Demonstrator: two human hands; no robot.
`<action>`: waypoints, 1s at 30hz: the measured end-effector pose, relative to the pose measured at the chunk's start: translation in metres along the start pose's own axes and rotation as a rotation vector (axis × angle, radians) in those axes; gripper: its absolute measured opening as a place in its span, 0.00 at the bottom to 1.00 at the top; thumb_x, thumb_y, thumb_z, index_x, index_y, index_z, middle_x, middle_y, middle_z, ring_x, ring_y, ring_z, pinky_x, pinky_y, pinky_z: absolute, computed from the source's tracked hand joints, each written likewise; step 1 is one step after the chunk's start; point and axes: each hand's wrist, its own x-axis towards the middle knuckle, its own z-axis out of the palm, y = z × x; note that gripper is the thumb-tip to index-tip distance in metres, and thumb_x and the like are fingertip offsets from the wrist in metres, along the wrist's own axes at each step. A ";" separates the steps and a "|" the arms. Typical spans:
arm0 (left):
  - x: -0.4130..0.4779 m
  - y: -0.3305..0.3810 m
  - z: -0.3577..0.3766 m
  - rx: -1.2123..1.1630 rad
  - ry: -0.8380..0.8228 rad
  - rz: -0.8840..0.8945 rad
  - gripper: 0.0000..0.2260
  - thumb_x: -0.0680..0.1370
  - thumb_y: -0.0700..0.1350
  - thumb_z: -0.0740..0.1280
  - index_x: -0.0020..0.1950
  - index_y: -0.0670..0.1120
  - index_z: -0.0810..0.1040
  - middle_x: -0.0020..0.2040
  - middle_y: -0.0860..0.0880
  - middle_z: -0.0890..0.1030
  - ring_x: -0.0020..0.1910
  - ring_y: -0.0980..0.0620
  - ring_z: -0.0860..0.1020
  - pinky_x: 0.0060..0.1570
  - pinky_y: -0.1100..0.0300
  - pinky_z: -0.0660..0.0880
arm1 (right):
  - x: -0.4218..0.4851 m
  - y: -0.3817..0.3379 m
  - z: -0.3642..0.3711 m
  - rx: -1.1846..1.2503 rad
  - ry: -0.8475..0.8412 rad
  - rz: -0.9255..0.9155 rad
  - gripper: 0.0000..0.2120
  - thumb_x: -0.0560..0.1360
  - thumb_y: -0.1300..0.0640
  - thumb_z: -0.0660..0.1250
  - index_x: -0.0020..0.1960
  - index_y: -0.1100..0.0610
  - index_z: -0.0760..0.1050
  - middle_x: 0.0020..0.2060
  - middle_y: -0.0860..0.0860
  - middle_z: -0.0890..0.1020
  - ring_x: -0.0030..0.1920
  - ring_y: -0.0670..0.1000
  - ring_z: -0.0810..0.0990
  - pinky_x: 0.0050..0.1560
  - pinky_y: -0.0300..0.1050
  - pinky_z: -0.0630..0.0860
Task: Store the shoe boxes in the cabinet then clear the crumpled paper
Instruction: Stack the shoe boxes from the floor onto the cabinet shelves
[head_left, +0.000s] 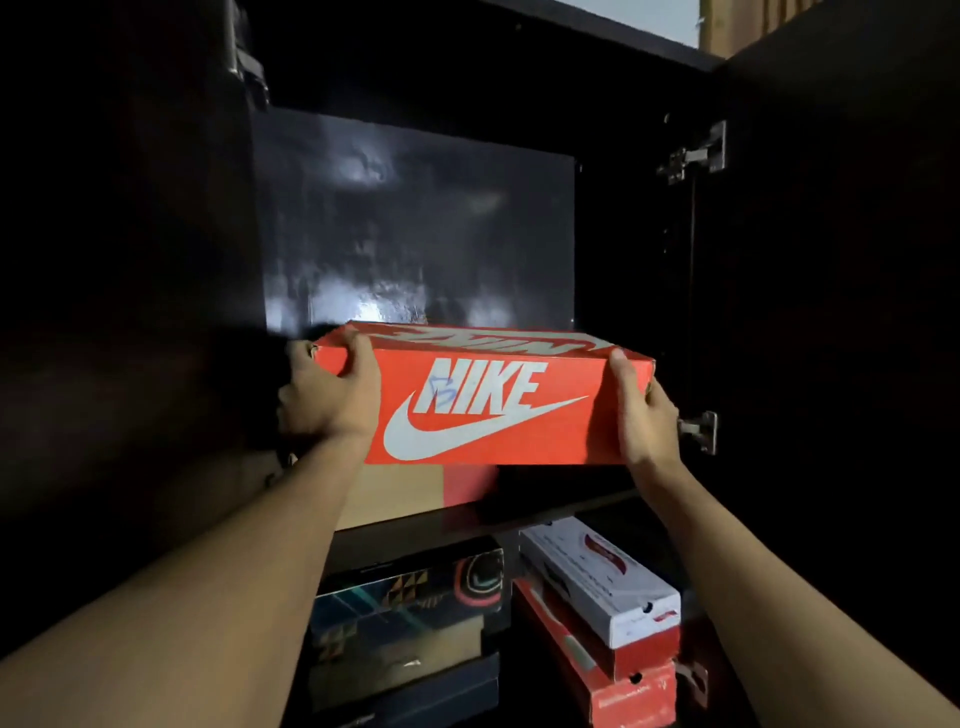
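An orange shoe box (498, 410) with a white logo sits level in the upper compartment of a dark cabinet (415, 218). It rests on top of another box (410, 493), tan and red, that stands on the shelf. My left hand (327, 395) grips the orange box's left end, thumb over the lid edge. My right hand (647, 415) grips its right end the same way. No crumpled paper is in view.
Both cabinet doors stand open, with metal hinges (696, 156) on the right side. Below the shelf edge (467, 525) lie a dark patterned box (410, 613) on the left and a white box (597, 587) stacked on red boxes (618, 680) on the right.
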 end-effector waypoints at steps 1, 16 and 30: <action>0.005 -0.002 0.003 0.021 0.029 -0.008 0.23 0.77 0.61 0.62 0.61 0.44 0.74 0.55 0.34 0.80 0.56 0.32 0.77 0.55 0.47 0.72 | 0.005 0.003 0.011 -0.020 -0.028 -0.009 0.24 0.75 0.34 0.65 0.62 0.49 0.78 0.53 0.47 0.82 0.51 0.46 0.81 0.54 0.44 0.73; 0.036 -0.082 0.070 0.638 0.025 0.519 0.31 0.76 0.59 0.57 0.70 0.39 0.73 0.69 0.31 0.70 0.71 0.31 0.65 0.71 0.40 0.56 | 0.050 0.052 0.096 -0.583 -0.257 -0.129 0.45 0.75 0.44 0.69 0.81 0.53 0.44 0.72 0.60 0.58 0.71 0.63 0.62 0.69 0.59 0.64; 0.058 -0.095 0.096 0.663 -0.168 0.412 0.34 0.80 0.55 0.60 0.81 0.45 0.51 0.80 0.38 0.46 0.79 0.39 0.43 0.74 0.47 0.55 | 0.061 0.083 0.146 -0.805 -0.531 -0.093 0.38 0.81 0.44 0.60 0.81 0.53 0.42 0.80 0.51 0.36 0.80 0.59 0.45 0.75 0.57 0.54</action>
